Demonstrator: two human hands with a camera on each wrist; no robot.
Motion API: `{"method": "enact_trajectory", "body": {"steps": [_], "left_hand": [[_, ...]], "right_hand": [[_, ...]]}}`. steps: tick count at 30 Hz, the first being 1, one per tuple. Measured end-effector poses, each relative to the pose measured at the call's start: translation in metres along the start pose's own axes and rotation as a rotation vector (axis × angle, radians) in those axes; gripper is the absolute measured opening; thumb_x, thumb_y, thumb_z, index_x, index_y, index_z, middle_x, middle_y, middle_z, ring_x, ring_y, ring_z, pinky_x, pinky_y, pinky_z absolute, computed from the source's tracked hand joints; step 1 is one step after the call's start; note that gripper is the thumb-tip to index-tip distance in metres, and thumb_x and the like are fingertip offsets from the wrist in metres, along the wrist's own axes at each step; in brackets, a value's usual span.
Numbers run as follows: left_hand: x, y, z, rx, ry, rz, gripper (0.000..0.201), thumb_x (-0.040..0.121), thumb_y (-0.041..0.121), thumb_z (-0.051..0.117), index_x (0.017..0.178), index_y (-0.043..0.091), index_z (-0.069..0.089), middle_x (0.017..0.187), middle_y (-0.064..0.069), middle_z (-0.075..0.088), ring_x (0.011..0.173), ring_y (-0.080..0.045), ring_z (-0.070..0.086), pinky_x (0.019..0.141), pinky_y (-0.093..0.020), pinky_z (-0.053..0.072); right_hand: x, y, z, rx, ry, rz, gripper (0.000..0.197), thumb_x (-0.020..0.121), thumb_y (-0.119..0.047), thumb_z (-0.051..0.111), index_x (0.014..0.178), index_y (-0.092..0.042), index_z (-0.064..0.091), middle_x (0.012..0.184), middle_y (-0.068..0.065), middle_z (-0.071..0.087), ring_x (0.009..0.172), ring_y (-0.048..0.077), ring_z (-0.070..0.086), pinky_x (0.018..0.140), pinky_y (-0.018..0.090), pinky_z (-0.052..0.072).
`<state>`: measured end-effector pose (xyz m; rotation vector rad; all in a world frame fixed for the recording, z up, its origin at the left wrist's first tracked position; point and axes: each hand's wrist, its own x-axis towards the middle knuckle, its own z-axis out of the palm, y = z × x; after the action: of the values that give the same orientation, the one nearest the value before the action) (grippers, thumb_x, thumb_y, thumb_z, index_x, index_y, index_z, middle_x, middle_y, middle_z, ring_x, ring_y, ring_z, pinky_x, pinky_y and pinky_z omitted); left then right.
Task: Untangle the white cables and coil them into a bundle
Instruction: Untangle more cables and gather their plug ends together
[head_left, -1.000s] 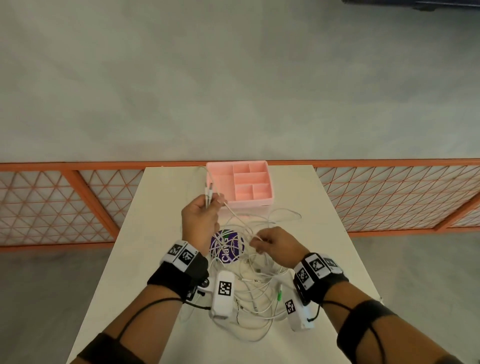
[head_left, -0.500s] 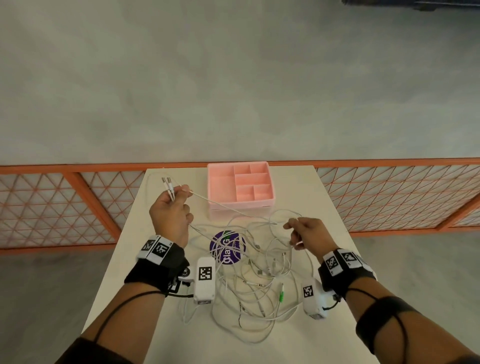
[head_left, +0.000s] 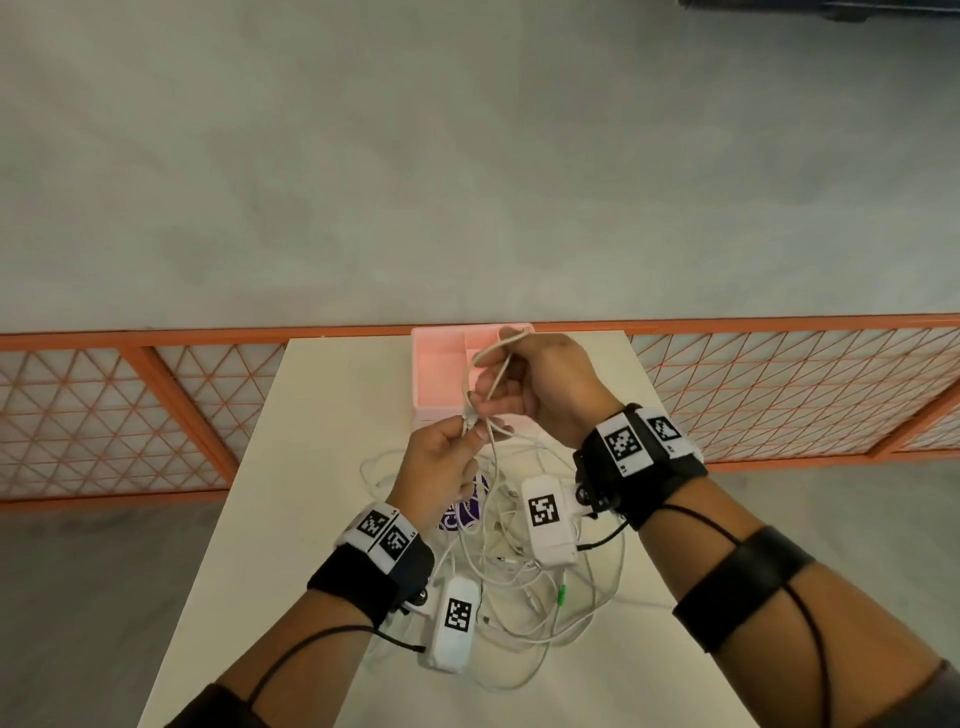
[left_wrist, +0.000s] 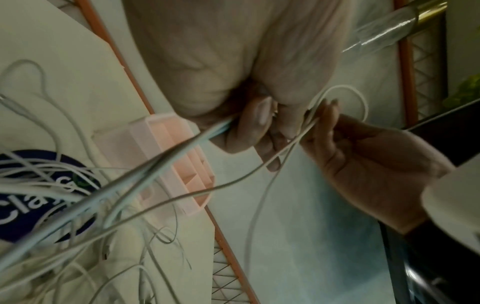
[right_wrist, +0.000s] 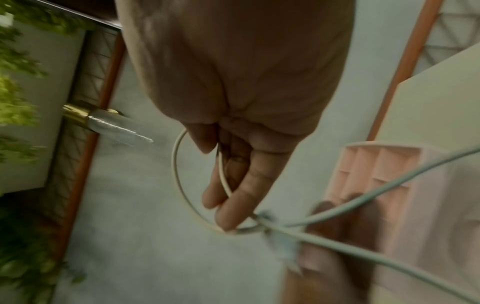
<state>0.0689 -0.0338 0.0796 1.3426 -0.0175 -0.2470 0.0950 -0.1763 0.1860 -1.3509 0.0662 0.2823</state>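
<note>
While most of the white cables lie in a messy heap on the table, only one small loop has been made so far. The left hand pinches the plug ends of the cables between thumb and fingers, just in front of the pink box. The right hand is curled around the loop and holds it up over the box, close to the left hand. The heap covers part of a purple sticker. I think the job has only just begun. Nearly all the cable is tangled and must be pulled free and wound round, turn by turn.

Half a second ago the hands were far apart, with a piece of cable stretched between them. Now they have come together, and that stretch is folded into the loop. The right hand has also moved up and across toward the box.
</note>
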Motion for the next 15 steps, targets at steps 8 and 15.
{"method": "enact_trajectory", "body": {"steps": [8,15], "left_hand": [[-0.006,-0.008,-0.004,0.147,0.105,0.011,0.008,0.094,0.004,0.063,0.092,-0.001,0.069,0.072,-0.006,0.073,0.038,0.0,0.043,0.041,-0.013,0.033],[0.005,0.014,-0.015,-0.017,0.19,0.091,0.008,0.095,0.014,0.064,0.094,0.007,0.066,0.097,-0.014,0.076,0.041,-0.007,0.026,0.04,-0.019,0.027]], "right_hand": [[0.012,-0.032,-0.005,0.264,0.103,-0.214,0.025,0.098,-0.011,0.044,0.098,0.007,0.063,0.08,0.02,0.061,0.075,0.033,0.067,0.073,0.04,0.06],[0.014,0.055,-0.031,-0.435,0.258,-0.107,0.027,0.09,-0.009,0.064,0.118,-0.008,0.065,0.102,0.003,0.067,0.091,0.019,0.063,0.074,0.04,0.058]]}}
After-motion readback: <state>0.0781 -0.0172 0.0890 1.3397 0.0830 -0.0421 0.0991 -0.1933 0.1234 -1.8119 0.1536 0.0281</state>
